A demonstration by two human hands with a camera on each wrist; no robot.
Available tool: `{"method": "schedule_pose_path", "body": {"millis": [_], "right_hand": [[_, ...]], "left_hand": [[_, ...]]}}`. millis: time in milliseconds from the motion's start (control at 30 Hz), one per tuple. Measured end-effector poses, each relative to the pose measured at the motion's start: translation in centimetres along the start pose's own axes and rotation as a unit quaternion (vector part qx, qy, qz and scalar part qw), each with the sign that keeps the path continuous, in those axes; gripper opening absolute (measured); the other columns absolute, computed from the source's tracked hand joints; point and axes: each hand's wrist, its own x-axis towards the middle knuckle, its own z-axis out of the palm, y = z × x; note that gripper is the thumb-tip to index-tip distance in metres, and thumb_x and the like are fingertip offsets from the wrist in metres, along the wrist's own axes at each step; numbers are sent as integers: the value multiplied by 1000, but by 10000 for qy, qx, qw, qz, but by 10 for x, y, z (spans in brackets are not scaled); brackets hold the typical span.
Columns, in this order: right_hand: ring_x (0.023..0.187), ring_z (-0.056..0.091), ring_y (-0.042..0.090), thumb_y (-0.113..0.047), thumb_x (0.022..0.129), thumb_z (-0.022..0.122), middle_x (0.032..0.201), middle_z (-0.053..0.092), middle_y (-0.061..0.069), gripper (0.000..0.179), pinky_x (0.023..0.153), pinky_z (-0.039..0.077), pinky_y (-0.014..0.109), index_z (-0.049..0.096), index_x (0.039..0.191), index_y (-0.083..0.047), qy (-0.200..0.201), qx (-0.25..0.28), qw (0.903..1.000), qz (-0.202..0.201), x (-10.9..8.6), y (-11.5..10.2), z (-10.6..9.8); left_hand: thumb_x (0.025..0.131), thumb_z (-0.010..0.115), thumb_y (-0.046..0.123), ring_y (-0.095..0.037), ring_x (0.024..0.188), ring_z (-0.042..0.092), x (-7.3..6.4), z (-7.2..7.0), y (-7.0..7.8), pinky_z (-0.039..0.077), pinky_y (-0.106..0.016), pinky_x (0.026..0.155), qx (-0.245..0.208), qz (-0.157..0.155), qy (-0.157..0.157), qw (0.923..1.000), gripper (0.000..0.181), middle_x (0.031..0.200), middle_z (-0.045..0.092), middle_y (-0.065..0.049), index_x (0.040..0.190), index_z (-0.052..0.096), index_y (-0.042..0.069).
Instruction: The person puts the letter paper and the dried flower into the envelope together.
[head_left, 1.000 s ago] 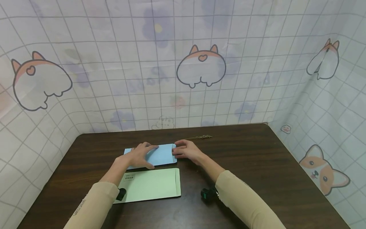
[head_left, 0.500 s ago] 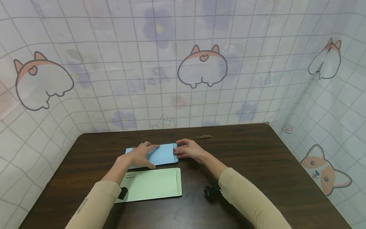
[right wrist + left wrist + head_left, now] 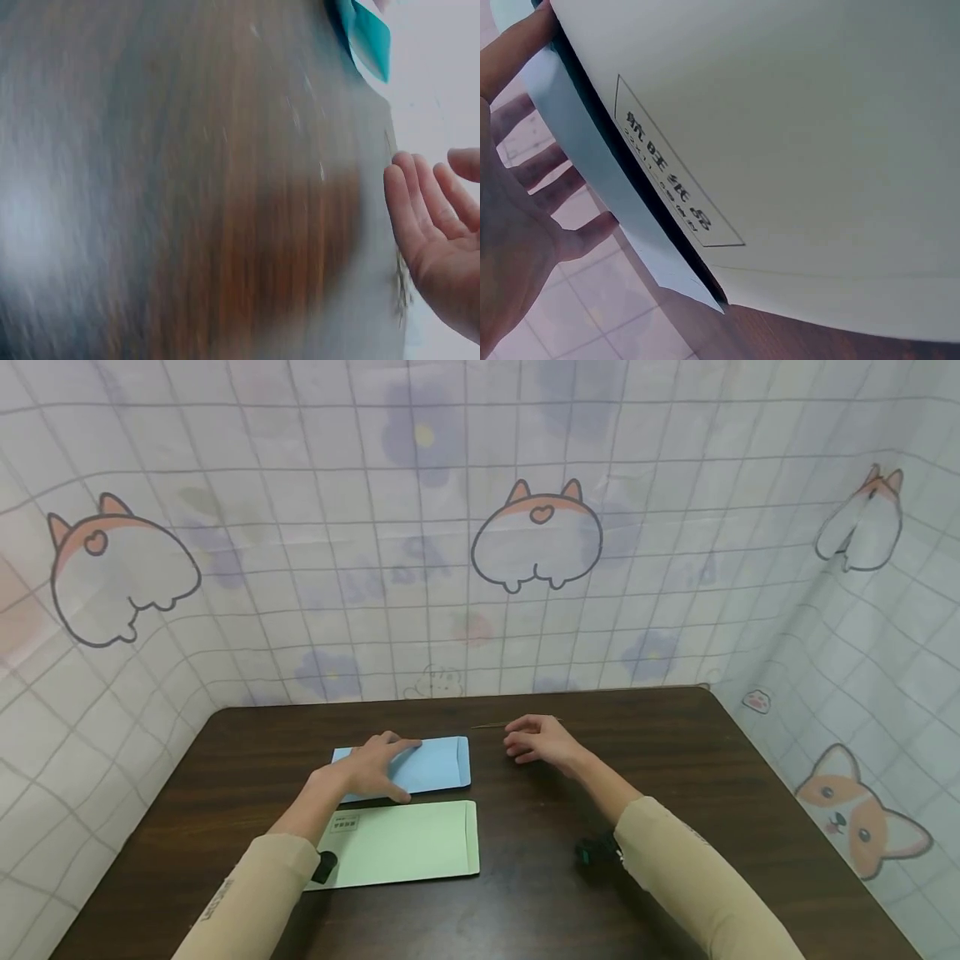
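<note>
A blue envelope (image 3: 435, 765) lies flat towards the back of the table, its flap end on the right. My left hand (image 3: 369, 768) rests on it with fingers spread; the left wrist view shows thumb and fingers along the blue envelope's edge (image 3: 604, 165). Just in front lies a pale green envelope (image 3: 405, 845) with a small printed box. My right hand (image 3: 547, 742), fingers loosely bent and holding nothing, is apart from the blue envelope, to its right. Behind that hand is a thin dried sprig (image 3: 489, 725), partly hidden; its seed heads (image 3: 402, 289) show in the right wrist view.
The dark wooden table (image 3: 675, 760) reaches back to a grid-patterned curtain (image 3: 420, 552) with cartoon dogs, which also hangs along both sides. A small black device (image 3: 596, 850) is at the right wrist, another (image 3: 324, 867) at the left.
My right hand has left the blue envelope's flap end and moved right, now covering the sprig's seed heads from the head view. The left hand stays on the blue envelope.
</note>
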Motion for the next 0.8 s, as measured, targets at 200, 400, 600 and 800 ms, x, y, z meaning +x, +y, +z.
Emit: {"method": "schedule_pose_path", "body": {"millis": [200, 400, 600, 800], "right_hand": [[99, 69, 34, -9, 105, 58, 120, 66, 27, 33, 82, 59, 40, 58, 130, 13, 669, -357, 9971, 111, -5, 4, -23], [98, 66, 34, -10, 104, 59, 118, 65, 22, 27, 78, 59, 38, 65, 124, 8, 1625, -923, 9822, 207, -5, 7, -41], [101, 65, 38, -8, 102, 61, 118, 64, 22, 26, 76, 58, 38, 65, 123, 6, 2088, -1619, 9644, 152, -1, 10, -54], [120, 57, 43, -9, 102, 61, 133, 60, 25, 31, 95, 50, 51, 64, 129, 4, 1982, -2396, 9502, 216, 5, 14, -60]], "left_hand": [[83, 86, 45, -41, 140, 37, 0, 0, 1, 31, -73, 105, 33, -72, -43, 10000, 94, 153, 37, -20, 160, 39, 18], [83, 86, 45, -42, 140, 38, 1, -2, 2, 31, -73, 104, 78, -70, -34, 9999, 93, 153, 38, -21, 159, 39, 18], [83, 86, 44, -42, 139, 38, 1, -2, 4, 32, -73, 104, 134, -92, -10, 9999, 93, 152, 38, -21, 159, 40, 17], [83, 86, 45, -42, 139, 38, 1, -1, 5, 32, -73, 104, 116, -104, -3, 9999, 93, 152, 38, -21, 159, 40, 17]]}}
